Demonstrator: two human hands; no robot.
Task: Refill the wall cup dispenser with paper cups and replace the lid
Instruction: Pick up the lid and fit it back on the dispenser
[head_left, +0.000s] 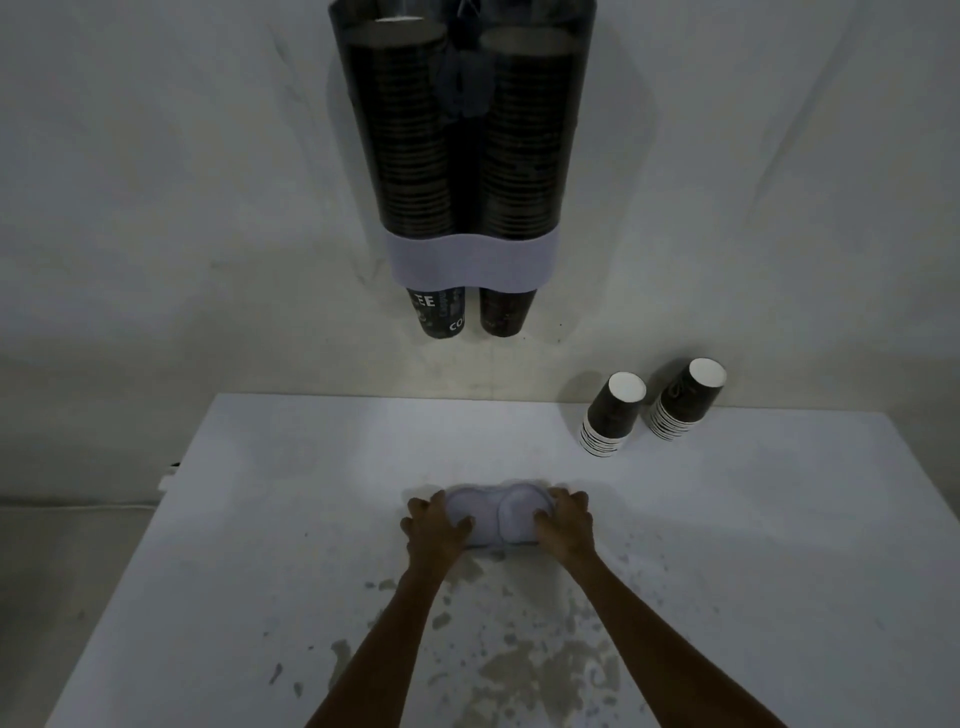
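The wall cup dispenser (470, 260) hangs on the wall above the table. Its two clear tubes hold tall stacks of dark paper cups (405, 145), its top is uncovered, and a cup pokes out below each tube. The pale double-lobed lid (498, 512) lies on the white table (260, 519). My left hand (434, 525) grips its left end and my right hand (566, 522) grips its right end, fingers curled over the edges.
Two short stacks of dark paper cups (613, 415) (685, 397) stand upside down at the table's back right, near the wall. The tabletop's near part is worn, with chipped paint patches (519, 670). A white wall is behind.
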